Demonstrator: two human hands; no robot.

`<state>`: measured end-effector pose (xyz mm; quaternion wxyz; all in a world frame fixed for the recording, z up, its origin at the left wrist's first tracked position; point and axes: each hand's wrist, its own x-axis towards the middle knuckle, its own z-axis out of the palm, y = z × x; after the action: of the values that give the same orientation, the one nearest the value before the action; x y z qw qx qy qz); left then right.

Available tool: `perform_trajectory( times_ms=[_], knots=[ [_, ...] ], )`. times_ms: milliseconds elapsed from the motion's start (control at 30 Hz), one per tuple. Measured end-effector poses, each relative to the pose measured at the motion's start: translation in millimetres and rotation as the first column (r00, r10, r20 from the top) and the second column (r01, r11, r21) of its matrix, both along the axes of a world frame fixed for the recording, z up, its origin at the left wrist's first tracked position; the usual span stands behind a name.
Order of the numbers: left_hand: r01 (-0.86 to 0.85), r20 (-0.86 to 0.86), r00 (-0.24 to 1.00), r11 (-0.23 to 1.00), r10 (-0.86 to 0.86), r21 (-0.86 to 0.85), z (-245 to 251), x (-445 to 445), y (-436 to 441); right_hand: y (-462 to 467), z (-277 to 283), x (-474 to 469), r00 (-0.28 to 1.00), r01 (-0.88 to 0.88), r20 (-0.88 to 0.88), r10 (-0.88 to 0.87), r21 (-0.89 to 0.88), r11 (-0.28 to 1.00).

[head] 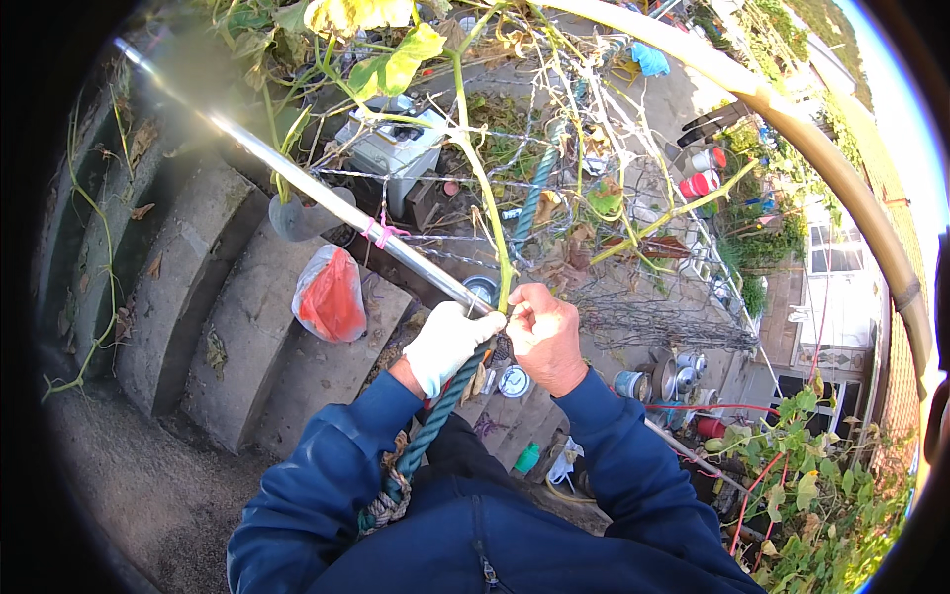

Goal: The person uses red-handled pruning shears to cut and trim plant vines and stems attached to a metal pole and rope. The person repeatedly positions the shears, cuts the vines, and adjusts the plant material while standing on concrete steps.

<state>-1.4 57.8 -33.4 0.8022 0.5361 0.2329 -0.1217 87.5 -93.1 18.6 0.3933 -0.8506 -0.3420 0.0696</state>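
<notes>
My left hand (447,345), in a white glove, has its thumb and fingers pinched at the lower end of a green vine stem (482,178), against a shiny metal pole (297,182). Bare and curled, my right hand (547,338) pinches the same spot from the right, its fingertips almost touching the glove. Any thin tie between the fingertips is too small to make out. A thick green twisted rope (443,410) runs from beneath my left hand toward my waist. Pink string (384,231) is knotted around the pole farther up.
Concrete steps (245,327) descend at the left, with a red-and-white plastic bag (332,295) on one. Wire netting (660,319) and dry vines hang beyond my hands. A bamboo pole (801,122) arches across the right. Pots (679,375) stand below, near a lidded can (513,381).
</notes>
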Motion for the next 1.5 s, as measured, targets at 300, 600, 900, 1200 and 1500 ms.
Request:
perform_trajectory(
  times_ms=[300,600,900,1200,1500],
  knots=[
    [-0.009,0.101,0.995,0.999,0.005,0.036,-13.0,-0.7,-3.3,9.9,-9.9,-8.1,0.896,-0.054,0.442,0.043,0.013,0.998],
    [-0.014,-0.025,1.0,0.995,0.012,-0.103,12.5,0.4,4.6,-11.3,-4.5,-8.2,0.978,-0.033,0.207,0.03,0.013,0.999],
    [-0.122,-0.126,0.984,0.992,0.125,0.027,29.5,9.2,-1.0,-13.4,7.9,-5.1,0.975,-0.106,0.187,0.122,-0.09,0.99],
    [-0.153,-0.075,0.984,0.984,0.16,0.091,18.5,7.8,-5.4,-11.7,2.3,-10.1,0.908,-0.134,0.397,0.137,-0.035,0.99],
    [0.13,0.023,0.991,0.983,-0.134,0.126,34.9,-13.1,11.2,-12.8,6.4,-14.3,0.999,0.007,0.038,-0.001,-0.161,0.987]
  ],
)
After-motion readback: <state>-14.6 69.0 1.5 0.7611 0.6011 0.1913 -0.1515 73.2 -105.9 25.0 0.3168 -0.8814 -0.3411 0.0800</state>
